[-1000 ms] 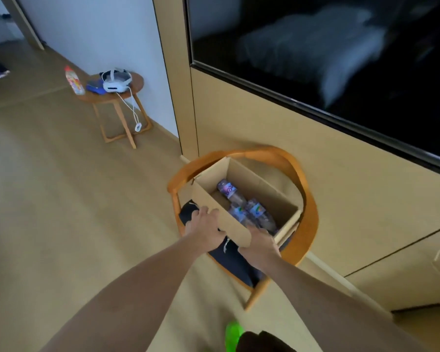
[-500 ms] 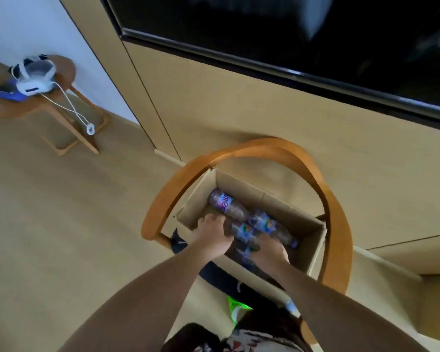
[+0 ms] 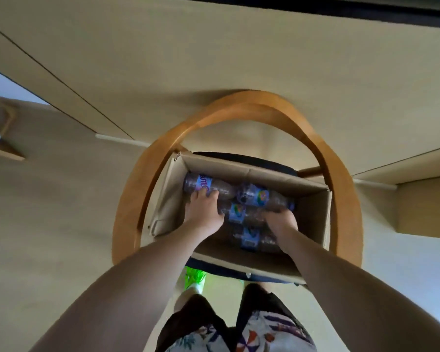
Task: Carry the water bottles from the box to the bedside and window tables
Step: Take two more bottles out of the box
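Under both hands, an open cardboard box (image 3: 313, 224) sits on the dark seat cushion (image 3: 252, 160) of a round-backed wooden chair (image 3: 272, 110), which stands against a beige panelled wall (image 3: 214, 47). Pale wood-look floor (image 3: 48, 212) lies to the left of the left arm, and a strip of black screen edge (image 3: 341, 6) runs along the top of the wall.

Four plastic water bottles are visible in the box, all lying on their sides, none upright. The purple-label bottle (image 3: 203, 184) lies just beyond the left hand's fingertips, long axis left-right, base toward the box's left wall. A blue-label bottle (image 3: 262, 196) lies beyond the right hand, also roughly left-right, blue cap end to the right. A second blue-label bottle (image 3: 236, 212) lies between the two hands. A third blue-label bottle (image 3: 249, 238) lies just left of the right wrist, nearer the body; its ends are blurred.

Left hand (image 3: 203, 212) is palm down, fingers curled over the bottles, touching the purple-label one; a full grip cannot be confirmed. Right hand (image 3: 280, 221) is palm down on the bottles, fingers bent; whether it is gripping is unclear.

Below the arms are patterned shorts (image 3: 239, 334) and one green shoe (image 3: 194, 276).
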Action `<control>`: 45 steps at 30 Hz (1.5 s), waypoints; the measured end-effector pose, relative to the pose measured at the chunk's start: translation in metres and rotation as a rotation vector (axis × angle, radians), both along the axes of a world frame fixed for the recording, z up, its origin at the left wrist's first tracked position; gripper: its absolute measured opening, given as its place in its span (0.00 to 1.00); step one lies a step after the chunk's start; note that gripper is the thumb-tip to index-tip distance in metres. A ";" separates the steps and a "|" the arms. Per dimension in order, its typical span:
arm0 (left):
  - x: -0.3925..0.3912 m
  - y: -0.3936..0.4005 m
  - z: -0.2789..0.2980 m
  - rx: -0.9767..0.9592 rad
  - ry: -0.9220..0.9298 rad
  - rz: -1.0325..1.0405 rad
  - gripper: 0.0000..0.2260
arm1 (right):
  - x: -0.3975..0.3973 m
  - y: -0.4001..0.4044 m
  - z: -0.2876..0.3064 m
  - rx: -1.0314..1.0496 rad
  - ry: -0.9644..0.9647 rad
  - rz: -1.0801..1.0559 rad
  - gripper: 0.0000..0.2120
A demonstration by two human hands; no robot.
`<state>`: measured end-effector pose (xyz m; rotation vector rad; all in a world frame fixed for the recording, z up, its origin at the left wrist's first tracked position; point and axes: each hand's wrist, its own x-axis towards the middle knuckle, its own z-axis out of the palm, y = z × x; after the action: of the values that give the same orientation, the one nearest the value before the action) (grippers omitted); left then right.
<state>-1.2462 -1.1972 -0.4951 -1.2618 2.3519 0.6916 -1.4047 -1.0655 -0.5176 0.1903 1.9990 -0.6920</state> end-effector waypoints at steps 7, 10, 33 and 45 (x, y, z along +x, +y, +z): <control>-0.002 -0.048 -0.067 -0.127 -0.042 -0.256 0.37 | -0.012 -0.030 -0.051 -0.151 -0.171 -0.729 0.27; -0.001 -0.055 -0.091 -0.185 -0.090 -0.352 0.38 | -0.014 -0.038 -0.081 -0.105 -0.166 -0.834 0.28; -0.017 -0.084 -0.079 0.118 -0.209 -0.121 0.32 | -0.005 -0.021 -0.058 -0.195 -0.127 -0.874 0.43; -0.039 -0.067 0.099 0.819 0.100 0.184 0.26 | 0.014 0.057 0.127 -0.720 -0.151 -0.849 0.27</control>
<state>-1.2854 -1.2640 -0.3965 -1.0577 1.6932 1.5901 -1.3908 -1.0084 -0.3909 0.6402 1.3564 -1.8147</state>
